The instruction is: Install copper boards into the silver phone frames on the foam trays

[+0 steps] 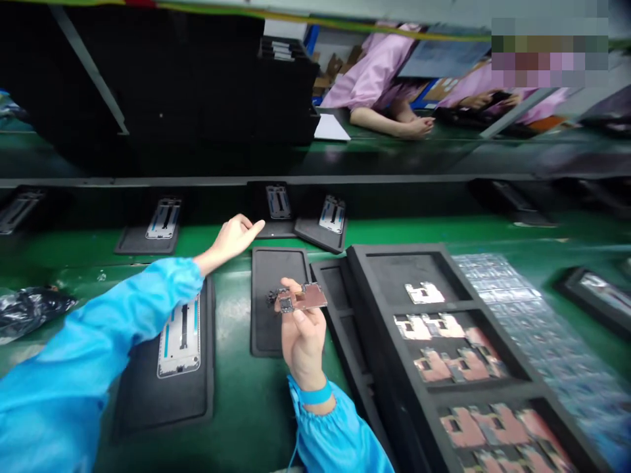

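Note:
My right hand (304,338) is closed on a phone circuit board (311,297) with a copper-coloured face, held between thumb and fingers. Beneath it lies a black foam tray (266,332) with a shallow recess. My left hand (231,242) stretches forward over the bench, thumb out and apart, its other fingers partly hidden. Its thumb tip is at the near left edge of a black tray (276,228) carrying a phone frame (279,201); whether it touches is unclear. Under my left forearm another phone frame (180,341) rests on a black tray (162,410).
At right stands a black foam box (355,263) holding several circuit boards (461,427) in compartments. Beyond it lie clear plastic sheets (542,328). More trays with phone frames (165,218) line the back. A black plastic bag (32,312) lies left. Across, co-workers in pink sleeves (369,72) sit.

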`<move>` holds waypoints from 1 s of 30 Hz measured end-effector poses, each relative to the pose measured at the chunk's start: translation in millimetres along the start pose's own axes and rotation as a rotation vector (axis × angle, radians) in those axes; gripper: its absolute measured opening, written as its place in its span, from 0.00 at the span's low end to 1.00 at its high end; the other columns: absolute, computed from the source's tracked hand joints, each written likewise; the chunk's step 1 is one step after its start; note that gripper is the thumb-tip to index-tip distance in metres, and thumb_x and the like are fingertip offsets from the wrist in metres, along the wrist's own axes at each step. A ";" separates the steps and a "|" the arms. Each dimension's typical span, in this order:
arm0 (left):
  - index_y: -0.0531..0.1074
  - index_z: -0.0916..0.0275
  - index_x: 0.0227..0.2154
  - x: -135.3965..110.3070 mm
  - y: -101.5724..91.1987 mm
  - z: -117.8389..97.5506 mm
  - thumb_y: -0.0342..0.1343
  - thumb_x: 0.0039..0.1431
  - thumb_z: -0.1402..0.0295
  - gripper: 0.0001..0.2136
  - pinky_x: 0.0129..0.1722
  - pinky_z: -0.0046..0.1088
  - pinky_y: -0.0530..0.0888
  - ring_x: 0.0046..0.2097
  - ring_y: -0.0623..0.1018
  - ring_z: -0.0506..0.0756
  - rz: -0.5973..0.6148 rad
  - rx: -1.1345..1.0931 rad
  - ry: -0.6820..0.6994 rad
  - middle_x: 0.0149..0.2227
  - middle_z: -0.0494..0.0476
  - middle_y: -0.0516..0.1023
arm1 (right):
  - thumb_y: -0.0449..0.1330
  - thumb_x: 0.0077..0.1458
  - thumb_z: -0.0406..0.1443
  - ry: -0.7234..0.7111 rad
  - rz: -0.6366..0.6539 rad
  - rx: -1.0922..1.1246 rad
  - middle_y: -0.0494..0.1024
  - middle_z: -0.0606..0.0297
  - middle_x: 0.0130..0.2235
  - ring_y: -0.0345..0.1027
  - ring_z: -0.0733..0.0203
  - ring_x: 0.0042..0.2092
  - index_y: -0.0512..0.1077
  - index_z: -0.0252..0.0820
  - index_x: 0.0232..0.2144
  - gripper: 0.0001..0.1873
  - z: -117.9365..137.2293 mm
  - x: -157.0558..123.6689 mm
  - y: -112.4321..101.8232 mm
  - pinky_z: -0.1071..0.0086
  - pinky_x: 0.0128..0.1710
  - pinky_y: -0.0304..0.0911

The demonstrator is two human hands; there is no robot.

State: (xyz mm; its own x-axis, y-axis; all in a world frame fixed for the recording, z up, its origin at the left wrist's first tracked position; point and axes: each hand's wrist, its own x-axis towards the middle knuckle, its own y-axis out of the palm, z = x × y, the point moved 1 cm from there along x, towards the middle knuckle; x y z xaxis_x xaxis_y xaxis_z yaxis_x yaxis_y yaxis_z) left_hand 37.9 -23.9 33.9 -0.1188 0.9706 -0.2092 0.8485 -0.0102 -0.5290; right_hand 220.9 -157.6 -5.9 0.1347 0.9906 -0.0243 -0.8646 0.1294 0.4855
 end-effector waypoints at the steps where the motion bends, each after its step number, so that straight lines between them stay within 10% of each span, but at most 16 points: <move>1: 0.76 0.68 0.44 24.5 3.5 -0.3 0.60 0.67 0.50 0.21 0.44 0.34 0.78 0.44 0.81 0.59 -0.025 0.042 -0.014 0.43 0.66 0.81 | 0.72 0.48 0.45 -0.003 -0.012 -0.004 0.82 0.52 0.52 0.76 0.51 0.45 0.82 0.44 0.40 0.18 -0.4 2.9 -2.0 0.56 0.47 0.72; 4: 0.73 0.65 0.55 73.0 18.2 1.8 0.62 0.69 0.59 0.18 0.52 0.45 0.79 0.52 0.79 0.61 -0.039 0.100 -0.057 0.55 0.64 0.77 | 0.71 0.49 0.43 0.019 -0.034 -0.007 0.84 0.52 0.50 0.76 0.53 0.43 0.82 0.43 0.42 0.18 -4.8 8.8 -5.8 0.61 0.40 0.70; 9: 0.72 0.63 0.58 86.8 25.4 7.2 0.61 0.70 0.60 0.19 0.53 0.46 0.80 0.54 0.79 0.61 -0.102 0.060 -0.083 0.58 0.63 0.75 | 0.71 0.50 0.42 0.012 -0.032 0.008 0.84 0.54 0.48 0.74 0.58 0.40 0.81 0.42 0.43 0.18 -10.9 11.5 -6.7 0.65 0.36 0.68; 17: 0.72 0.63 0.57 53.9 -39.8 8.0 0.60 0.70 0.60 0.18 0.49 0.43 0.81 0.51 0.80 0.59 -0.290 -0.156 -0.108 0.55 0.62 0.76 | 0.70 0.49 0.43 0.024 0.006 -0.029 0.84 0.52 0.49 0.75 0.57 0.39 0.81 0.39 0.46 0.22 -13.2 12.5 -0.6 0.66 0.34 0.67; 24: 0.66 0.66 0.56 -81.7 -92.3 50.3 0.52 0.70 0.69 0.15 0.41 0.32 0.81 0.39 0.82 0.54 -0.417 -0.312 -0.042 0.44 0.61 0.81 | 0.73 0.46 0.42 -0.020 0.016 -0.059 0.85 0.51 0.47 0.77 0.53 0.46 0.80 0.40 0.42 0.21 -15.7 17.9 1.1 0.67 0.33 0.67; 30: 0.67 0.58 0.56 -236.6 -84.6 115.2 0.63 0.59 0.47 0.28 0.48 0.37 0.82 0.49 0.83 0.61 -0.450 -0.410 -0.117 0.50 0.61 0.82 | 0.73 0.44 0.42 -0.026 -0.024 -0.126 0.85 0.55 0.46 0.75 0.57 0.44 0.80 0.40 0.42 0.21 -20.1 19.9 -4.6 0.65 0.40 0.69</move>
State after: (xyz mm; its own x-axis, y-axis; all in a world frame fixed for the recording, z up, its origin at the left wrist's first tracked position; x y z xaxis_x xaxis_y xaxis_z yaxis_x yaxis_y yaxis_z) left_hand -65.2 -280.3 33.5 -0.5470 0.8253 -0.1401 0.8284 0.5096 -0.2324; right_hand 217.9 -137.5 -26.2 0.1670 0.9859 -0.0112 -0.9146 0.1592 0.3716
